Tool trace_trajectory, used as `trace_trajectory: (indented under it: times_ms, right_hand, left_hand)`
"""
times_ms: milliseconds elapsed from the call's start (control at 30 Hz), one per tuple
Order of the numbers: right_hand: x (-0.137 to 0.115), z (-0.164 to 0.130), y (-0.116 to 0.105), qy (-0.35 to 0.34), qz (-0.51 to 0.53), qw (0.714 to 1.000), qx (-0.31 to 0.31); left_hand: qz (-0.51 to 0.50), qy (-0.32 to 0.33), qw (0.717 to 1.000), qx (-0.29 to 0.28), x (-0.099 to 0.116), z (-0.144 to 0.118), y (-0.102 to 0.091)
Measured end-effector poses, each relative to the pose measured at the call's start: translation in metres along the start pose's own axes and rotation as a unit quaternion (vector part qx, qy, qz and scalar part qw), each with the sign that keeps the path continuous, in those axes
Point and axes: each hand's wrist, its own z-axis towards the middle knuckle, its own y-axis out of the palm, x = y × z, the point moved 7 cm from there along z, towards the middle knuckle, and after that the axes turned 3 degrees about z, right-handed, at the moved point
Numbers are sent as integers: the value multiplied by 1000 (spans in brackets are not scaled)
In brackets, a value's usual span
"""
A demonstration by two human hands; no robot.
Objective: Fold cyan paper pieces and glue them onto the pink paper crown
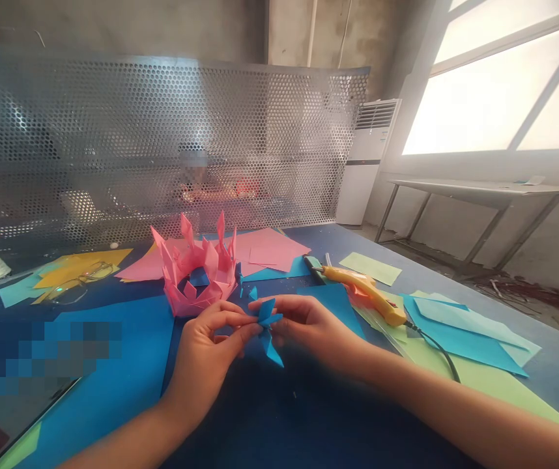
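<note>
Two bare hands met above a dark blue tabletop (240,430), a small folded blue paper piece (272,352) between their fingertips. With that piece as the centre of the wearer's clock face, the left hand (206,348) was at nine, thumb and forefinger pinching the paper's nearest edge. The right hand (318,329), at three, gripped it too, forefinger reaching behind the upper flap and thumb against the opposite edge; how firmly, I couldn't tell. One flap stuck up towards twelve, another poked out towards three, and a longer point hung free of the fingers towards five. Just beyond the left knuckles, at ten, stood a pink paper crown (189,305); a loose blue scrap (253,294) lay nearer, between ten and eleven. Between two and three lay a yellow glue gun (374,298).
</note>
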Motion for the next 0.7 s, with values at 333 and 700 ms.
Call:
trace_trajectory:
  times_ms: [333, 700]
  right_hand:
    - [-4, -2, -2, -37, -97, 994, 23]
    - [-24, -9, 2, -120, -167, 978, 41]
  left_hand:
    - [77, 42, 996, 24, 10, -7, -1]
    - [46, 16, 998, 31, 3, -3, -3]
